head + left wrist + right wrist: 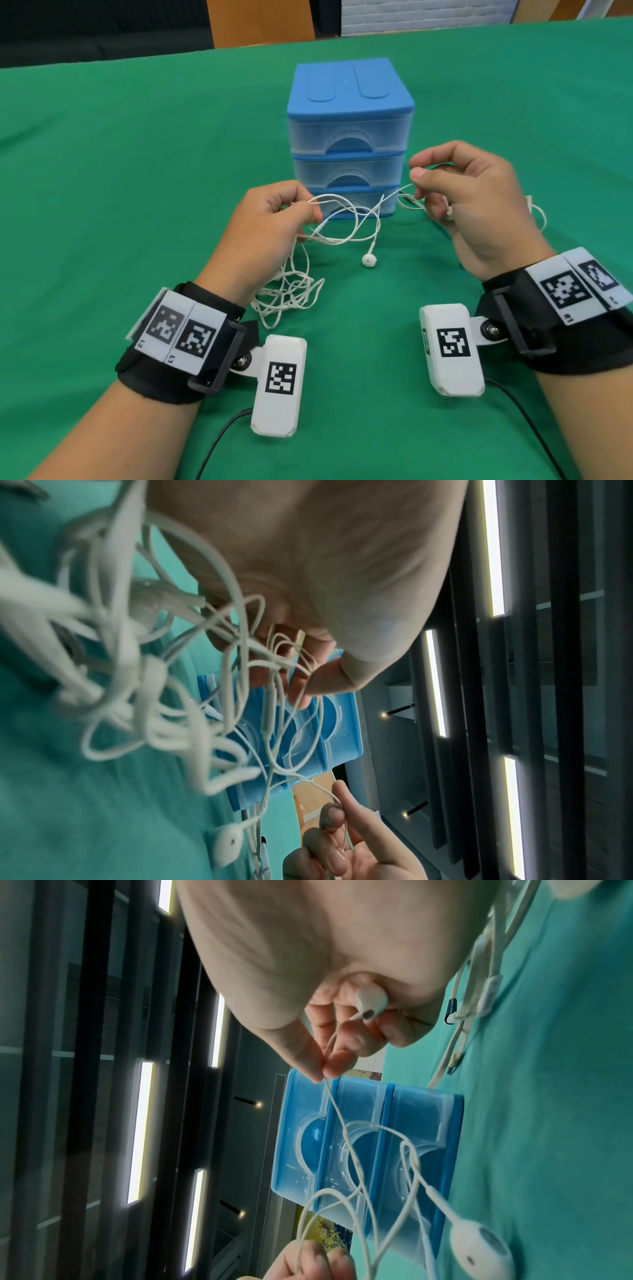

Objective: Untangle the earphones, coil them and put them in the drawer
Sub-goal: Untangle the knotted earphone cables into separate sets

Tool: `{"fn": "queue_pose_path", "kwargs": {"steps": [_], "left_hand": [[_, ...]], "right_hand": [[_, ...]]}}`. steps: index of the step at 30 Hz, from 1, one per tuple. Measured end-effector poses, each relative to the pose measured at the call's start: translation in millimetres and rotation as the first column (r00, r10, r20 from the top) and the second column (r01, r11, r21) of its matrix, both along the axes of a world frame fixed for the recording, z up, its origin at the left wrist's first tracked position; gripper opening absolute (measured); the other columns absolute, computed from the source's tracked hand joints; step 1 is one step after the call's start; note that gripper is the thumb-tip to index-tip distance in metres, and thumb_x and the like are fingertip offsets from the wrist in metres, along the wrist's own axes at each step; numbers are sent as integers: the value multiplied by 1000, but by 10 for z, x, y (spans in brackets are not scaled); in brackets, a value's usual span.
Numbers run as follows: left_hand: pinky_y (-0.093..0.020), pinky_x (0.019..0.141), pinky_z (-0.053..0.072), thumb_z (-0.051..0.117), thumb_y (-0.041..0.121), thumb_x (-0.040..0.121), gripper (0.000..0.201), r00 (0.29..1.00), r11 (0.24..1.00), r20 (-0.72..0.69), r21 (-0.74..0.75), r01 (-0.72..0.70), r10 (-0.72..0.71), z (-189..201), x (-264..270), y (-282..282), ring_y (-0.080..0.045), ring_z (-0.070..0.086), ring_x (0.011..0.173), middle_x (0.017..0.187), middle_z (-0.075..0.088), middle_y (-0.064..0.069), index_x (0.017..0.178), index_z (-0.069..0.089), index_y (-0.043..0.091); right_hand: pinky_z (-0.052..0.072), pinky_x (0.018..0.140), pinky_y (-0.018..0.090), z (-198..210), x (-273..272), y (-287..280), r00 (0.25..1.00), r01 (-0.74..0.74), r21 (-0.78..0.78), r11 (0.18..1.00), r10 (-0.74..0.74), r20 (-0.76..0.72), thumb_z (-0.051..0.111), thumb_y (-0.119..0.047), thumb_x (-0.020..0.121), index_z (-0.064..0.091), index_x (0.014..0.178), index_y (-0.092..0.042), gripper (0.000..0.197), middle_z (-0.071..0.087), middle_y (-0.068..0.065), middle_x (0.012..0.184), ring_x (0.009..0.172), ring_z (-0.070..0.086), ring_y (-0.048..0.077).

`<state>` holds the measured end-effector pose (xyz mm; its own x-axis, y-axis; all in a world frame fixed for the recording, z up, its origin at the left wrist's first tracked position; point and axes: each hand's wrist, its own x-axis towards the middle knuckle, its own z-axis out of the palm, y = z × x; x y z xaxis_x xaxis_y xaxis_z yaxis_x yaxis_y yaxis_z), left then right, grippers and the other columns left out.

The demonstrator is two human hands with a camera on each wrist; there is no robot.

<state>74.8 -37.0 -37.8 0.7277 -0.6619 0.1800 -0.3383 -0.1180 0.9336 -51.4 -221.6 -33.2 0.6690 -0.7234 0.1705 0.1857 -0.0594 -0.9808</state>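
Observation:
White wired earphones (337, 219) hang in loops between both hands above the green table. My left hand (270, 219) pinches several loops of the cord (274, 664); a tangled bundle (289, 291) dangles below it onto the cloth. One earbud (369, 260) hangs low, near the cloth (479, 1250). My right hand (455, 192) pinches the cord between thumb and forefinger (323, 1073), with the other earbud (369, 1001) tucked in its curled fingers. The blue three-drawer unit (349, 137) stands just behind the hands, all drawers closed.
A second white cable with an inline part (534, 209) lies on the cloth (137, 171) by my right hand (479, 996). Black leads (219, 438) run from the wrist cameras toward me. Wooden furniture (260, 20) stands past the table's far edge.

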Motion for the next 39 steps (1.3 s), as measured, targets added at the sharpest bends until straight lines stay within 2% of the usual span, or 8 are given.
{"fn": "queue_pose_path", "kwargs": {"steps": [4, 10, 15, 18, 24, 28, 32, 39], "left_hand": [[-36, 75, 42, 52, 11, 71, 22, 1000, 998, 15, 61, 22, -23, -34, -3, 10, -34, 59, 75, 86, 73, -19, 77, 74, 15], [-43, 85, 53, 43, -15, 79, 36, 997, 995, 50, 84, 46, -51, -16, -9, 7, -18, 73, 79, 89, 77, -4, 80, 70, 9], [-24, 88, 52, 41, -21, 79, 39, 988, 989, 52, 46, 141, -143, 4, -46, -1, -19, 72, 94, 95, 77, -8, 83, 70, 6], [-25, 96, 49, 42, -14, 72, 38, 970, 973, 79, 14, 231, -232, 10, -53, 10, -16, 68, 103, 99, 75, -10, 78, 69, 12], [-18, 89, 42, 46, -19, 72, 34, 957, 956, 75, -68, 285, -280, 11, -29, 9, -11, 62, 104, 113, 67, -12, 66, 59, 11], [-20, 77, 47, 37, -22, 73, 32, 961, 954, -38, -138, 266, -273, 31, -43, 14, -17, 65, 74, 102, 75, -16, 63, 50, 5], [-31, 62, 39, 42, -4, 70, 18, 962, 957, -82, -158, 244, -259, 32, -31, 20, -21, 54, 63, 80, 71, -14, 69, 54, 9], [-33, 66, 47, 45, 38, 98, 44, 980, 981, -119, -132, 145, -161, 27, -30, 28, -23, 57, 62, 66, 63, -12, 68, 57, 9]], "right_hand": [[32, 53, 21, -9, -4, 4, 995, -83, -21, 996, 82, -58, 63, 4, 88, 68, 95, -7, 14, 63, 7, 66, 57, 46, 17], [37, 58, 29, -72, 10, 51, 909, -302, -159, 940, 234, -345, 67, 7, 81, 73, 103, -15, 31, 72, 15, 74, 65, 53, 20], [47, 65, 32, -76, 3, 73, 832, -453, -132, 882, 365, -417, 68, 10, 83, 67, 121, -17, 47, 71, 24, 80, 68, 62, 21], [49, 59, 25, -87, 17, 87, 796, -518, -142, 844, 415, -440, 71, 8, 83, 66, 124, -18, 50, 69, 29, 82, 59, 57, 19], [45, 53, 18, -123, 56, 73, 824, -458, -218, 862, 319, -468, 74, 1, 85, 70, 93, -5, 11, 71, 16, 72, 57, 66, 19], [45, 52, 17, -135, 58, 65, 854, -400, -258, 879, 256, -452, 76, -5, 84, 70, 85, -7, 7, 72, 8, 68, 58, 68, 21], [40, 53, 14, -124, 47, 59, 891, -314, -334, 889, 155, -426, 77, -9, 83, 71, 78, -13, 9, 65, -10, 59, 51, 52, 7], [42, 50, 18, -29, 18, 134, 895, -411, -187, 892, 356, -269, 69, 11, 84, 63, 92, -4, 18, 68, 21, 74, 55, 56, 20]]}}
